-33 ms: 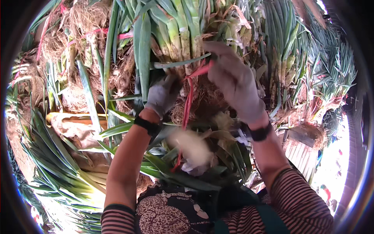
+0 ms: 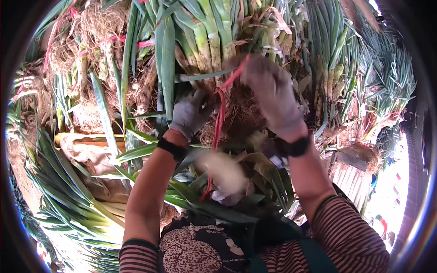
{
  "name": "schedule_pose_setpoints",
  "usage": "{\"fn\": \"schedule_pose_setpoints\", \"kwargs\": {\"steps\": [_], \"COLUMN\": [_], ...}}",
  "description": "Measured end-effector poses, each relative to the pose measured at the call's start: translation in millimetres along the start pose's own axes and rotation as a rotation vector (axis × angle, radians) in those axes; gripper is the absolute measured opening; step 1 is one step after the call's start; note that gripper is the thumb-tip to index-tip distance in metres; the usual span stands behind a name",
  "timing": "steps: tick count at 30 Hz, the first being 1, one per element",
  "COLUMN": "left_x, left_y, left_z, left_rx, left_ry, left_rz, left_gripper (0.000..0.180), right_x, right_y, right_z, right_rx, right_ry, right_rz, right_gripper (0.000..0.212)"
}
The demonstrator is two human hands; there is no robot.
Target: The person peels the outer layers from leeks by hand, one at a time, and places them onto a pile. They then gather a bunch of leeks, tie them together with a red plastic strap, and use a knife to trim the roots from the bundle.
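Note:
A bundle of leek-like green onions (image 2: 202,43) stands in front of me, its leaves pointing away and its matted roots towards me. Red plastic string (image 2: 219,119) is around the stems just above the roots. In its grey work glove, my left hand (image 2: 189,113) is closed at the string crossing, on the left side of the bundle; its fingertips are partly hidden. My right hand (image 2: 273,98), gloved too and slightly blurred, pinches one end of the string to the right of the stems. The other end of the string hangs down over the roots towards my lap.
More green onions (image 2: 334,50) stand packed at the right, and rooty tied bundles (image 2: 102,27) at the upper left. Loose leafy stalks (image 2: 59,182) lie at the left beside a brown crumpled sheet (image 2: 88,152). A blurred pale spot (image 2: 223,170) covers part of the view above my lap.
My right hand has shifted slightly up and left, lifting its string end to a steeper angle. My left hand stays nearly where it was at the bundle.

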State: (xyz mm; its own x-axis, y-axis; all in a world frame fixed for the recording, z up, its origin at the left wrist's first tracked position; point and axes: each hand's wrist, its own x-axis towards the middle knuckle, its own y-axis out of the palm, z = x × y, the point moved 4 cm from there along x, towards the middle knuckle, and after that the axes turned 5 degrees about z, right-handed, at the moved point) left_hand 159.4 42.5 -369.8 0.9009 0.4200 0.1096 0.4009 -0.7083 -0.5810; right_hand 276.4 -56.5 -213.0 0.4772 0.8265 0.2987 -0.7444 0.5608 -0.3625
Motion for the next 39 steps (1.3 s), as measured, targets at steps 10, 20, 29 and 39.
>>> {"fn": "schedule_pose_setpoints", "kwargs": {"steps": [10, 20, 29, 39], "left_x": [6.6, -22.7, -22.5, -54.0], "left_y": [4.2, -50.2, -76.5, -90.1], "left_z": [3.4, -57.6, -73.3, -17.7], "left_rx": [0.265, -0.259, -0.49, -0.674], "left_ry": [0.235, 0.199, -0.035, -0.399], "left_rz": [0.022, 0.111, 0.197, 0.419], "left_gripper": [0.012, 0.013, 0.007, 0.02], "right_x": [-54.8, 9.5, -19.8, -9.0], "right_y": [-22.0, -55.7, 15.8, -37.8], "right_z": [82.2, 67.8, -49.2, -62.0], "right_rx": [0.666, -0.335, -0.165, -0.476], "right_ry": [0.963, 0.335, 0.5, 0.431], "right_rz": [0.137, 0.283, 0.639, 1.04], "right_gripper": [0.029, 0.022, 0.04, 0.027]}}
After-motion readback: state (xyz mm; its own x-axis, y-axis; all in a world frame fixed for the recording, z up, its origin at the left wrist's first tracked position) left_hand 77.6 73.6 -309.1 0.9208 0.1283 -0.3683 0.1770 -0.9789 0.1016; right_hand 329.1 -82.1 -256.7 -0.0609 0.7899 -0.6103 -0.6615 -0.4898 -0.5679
